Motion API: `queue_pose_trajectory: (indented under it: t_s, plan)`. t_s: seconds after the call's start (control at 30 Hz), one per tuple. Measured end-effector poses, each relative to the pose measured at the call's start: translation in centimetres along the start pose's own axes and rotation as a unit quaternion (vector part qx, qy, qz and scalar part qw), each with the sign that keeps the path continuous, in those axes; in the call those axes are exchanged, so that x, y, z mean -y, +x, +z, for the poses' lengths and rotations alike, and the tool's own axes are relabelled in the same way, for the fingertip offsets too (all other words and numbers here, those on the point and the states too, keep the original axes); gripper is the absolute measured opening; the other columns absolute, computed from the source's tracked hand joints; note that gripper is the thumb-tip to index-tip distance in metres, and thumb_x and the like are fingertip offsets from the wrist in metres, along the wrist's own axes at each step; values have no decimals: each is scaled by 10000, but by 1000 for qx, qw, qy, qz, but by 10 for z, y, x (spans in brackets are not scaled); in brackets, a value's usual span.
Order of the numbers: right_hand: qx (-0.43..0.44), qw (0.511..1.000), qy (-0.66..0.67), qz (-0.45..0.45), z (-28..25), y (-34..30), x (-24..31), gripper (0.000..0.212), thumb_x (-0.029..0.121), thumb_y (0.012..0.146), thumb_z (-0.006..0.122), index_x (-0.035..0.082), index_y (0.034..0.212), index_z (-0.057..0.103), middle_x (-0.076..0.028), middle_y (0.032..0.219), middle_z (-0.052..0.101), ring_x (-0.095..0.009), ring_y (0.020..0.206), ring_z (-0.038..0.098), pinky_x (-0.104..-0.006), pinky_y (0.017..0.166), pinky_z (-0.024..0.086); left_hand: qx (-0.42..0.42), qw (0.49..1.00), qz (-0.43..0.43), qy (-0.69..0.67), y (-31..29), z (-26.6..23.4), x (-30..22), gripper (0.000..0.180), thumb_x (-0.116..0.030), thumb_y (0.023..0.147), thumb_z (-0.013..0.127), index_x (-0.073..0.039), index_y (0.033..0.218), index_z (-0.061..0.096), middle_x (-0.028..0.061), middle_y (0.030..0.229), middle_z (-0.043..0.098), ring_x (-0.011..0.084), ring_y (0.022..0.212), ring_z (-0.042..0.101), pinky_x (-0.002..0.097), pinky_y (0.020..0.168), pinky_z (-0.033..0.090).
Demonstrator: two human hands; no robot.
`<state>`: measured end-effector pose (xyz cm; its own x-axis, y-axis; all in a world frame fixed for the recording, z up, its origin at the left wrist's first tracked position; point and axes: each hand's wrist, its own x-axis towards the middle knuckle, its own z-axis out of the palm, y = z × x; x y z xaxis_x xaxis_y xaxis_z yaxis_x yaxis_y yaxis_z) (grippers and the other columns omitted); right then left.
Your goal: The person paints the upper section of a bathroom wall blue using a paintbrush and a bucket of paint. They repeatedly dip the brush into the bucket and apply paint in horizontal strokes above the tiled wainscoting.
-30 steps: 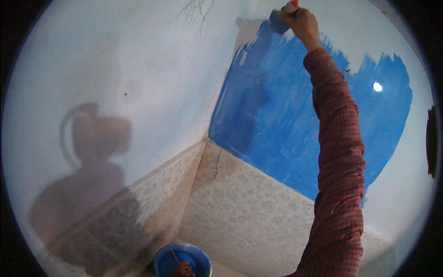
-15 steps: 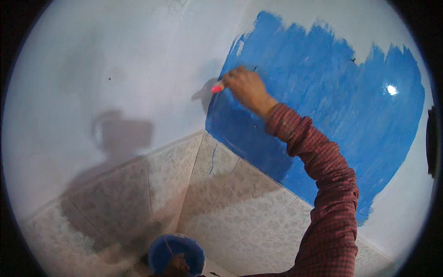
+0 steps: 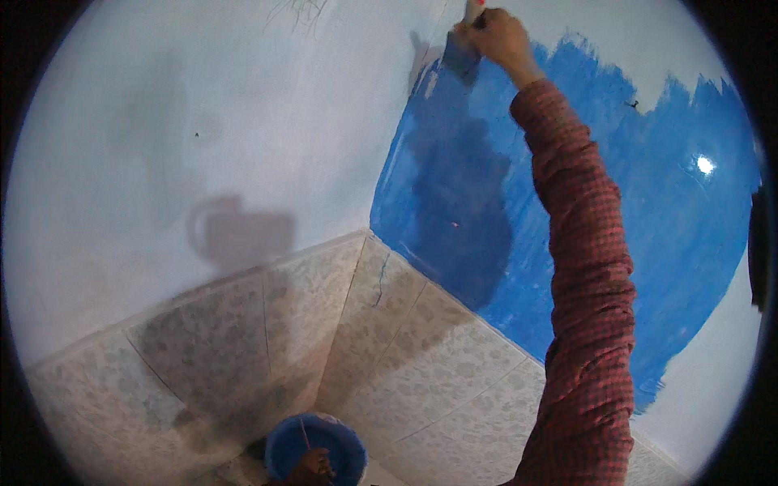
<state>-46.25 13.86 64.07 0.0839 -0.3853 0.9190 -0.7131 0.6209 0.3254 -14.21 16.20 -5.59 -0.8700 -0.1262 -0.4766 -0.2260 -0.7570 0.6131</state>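
Observation:
My right hand (image 3: 504,39), at the top of the view, is closed round a paintbrush (image 3: 475,11) with a pale handle and a red tip. The brush is by the upper left edge of a blue painted patch (image 3: 583,162) on the right-hand wall, near the corner. Low in the view, my left hand (image 3: 314,465) is closed round the thin handle of a round bucket (image 3: 352,444). The bucket is blue inside; how much paint it holds I cannot tell.
The left wall (image 3: 121,202) is pale and unpainted blue, with a shadow on it. Patterned tiles (image 3: 454,368) cover the lower walls, with a thin blue drip near the corner. A dark object (image 3: 758,243) stands at the right rim.
My right hand has moved up with the paintbrush, from beside the corner to the patch's upper left edge, and the arm has straightened. My left hand stays at the bucket.

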Motion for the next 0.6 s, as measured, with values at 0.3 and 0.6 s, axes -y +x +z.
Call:
queue_pose_trajectory:
  t_s: [0.3, 0.6]
  plan:
    - [-85, 981, -19, -176, 8, 19, -1, 297, 325, 707, 626, 47, 810, 629, -185, 745, 598, -327, 737, 590, -423, 665, 455, 29, 999, -34, 15, 15, -16, -27, 188, -249, 856, 466, -94, 782, 389, 9, 599, 361, 154, 521, 388, 361, 641, 428]
    - [50, 964, -37, -258, 57, -110, 42, 133, 68, 737, 536, 85, 864, 570, -54, 914, 603, -246, 871, 568, -352, 698, 489, 67, 994, -71, 42, 26, -36, -57, 194, -252, 855, 464, -98, 767, 387, 8, 590, 358, 154, 513, 384, 361, 638, 427]
